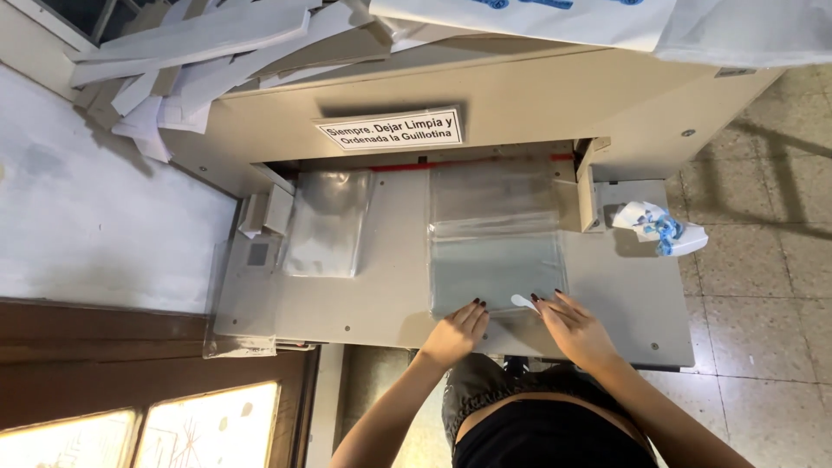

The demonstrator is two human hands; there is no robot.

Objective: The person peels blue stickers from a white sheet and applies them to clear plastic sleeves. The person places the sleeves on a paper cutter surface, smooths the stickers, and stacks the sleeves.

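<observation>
Grey cutter table [390, 295], two clear plastic stacks [496, 243] [328, 224], crumpled paper [659, 229]

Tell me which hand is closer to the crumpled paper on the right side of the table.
Right. The right hand lies below and left of the crumpled paper, on the plastic sheets; the left hand sits farther left.

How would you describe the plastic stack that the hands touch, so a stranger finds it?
On the grey cutter table, two clear plastic stacks lie below the red line. It is the right stack, larger, with both hands on its near edge.
</observation>
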